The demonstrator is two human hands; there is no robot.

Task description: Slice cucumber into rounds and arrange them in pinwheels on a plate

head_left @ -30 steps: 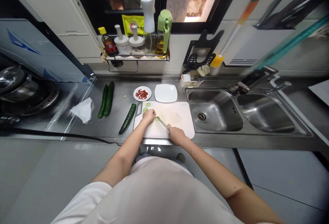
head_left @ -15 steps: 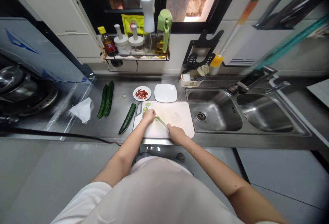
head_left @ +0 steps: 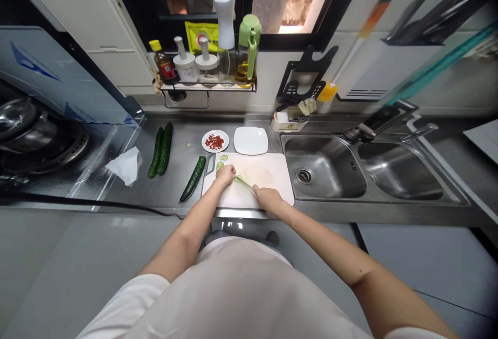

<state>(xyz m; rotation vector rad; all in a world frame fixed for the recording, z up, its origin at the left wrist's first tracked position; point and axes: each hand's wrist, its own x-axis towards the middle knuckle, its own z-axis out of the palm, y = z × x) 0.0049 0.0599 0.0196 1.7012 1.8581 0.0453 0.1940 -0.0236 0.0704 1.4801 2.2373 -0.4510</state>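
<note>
My right hand [head_left: 269, 199] grips a knife [head_left: 246, 184] by its handle, with the blade pointing left over the white cutting board [head_left: 268, 173]. The blade's tip lies beside thin cucumber slices [head_left: 238, 178] on the board. My left hand [head_left: 225, 174] rests on the board's left part with fingers curled, close to the tip. Whatever is under those fingers is hidden. More pale green slices [head_left: 223, 157] lie beyond the left hand. Left of the board lies a whole dark green cucumber [head_left: 193, 179].
Two more cucumbers [head_left: 161, 151] and a crumpled white tissue [head_left: 126, 166] lie farther left. Behind the board are a plate [head_left: 206, 136] of chopped red pieces and a white square plate [head_left: 250, 140]. A double sink [head_left: 327, 167] is on the right. A rack [head_left: 208, 87] holds bottles and jars.
The knife blade has tilted slightly, showing a narrower, greener face. Both hands stay in nearly the same place.
</note>
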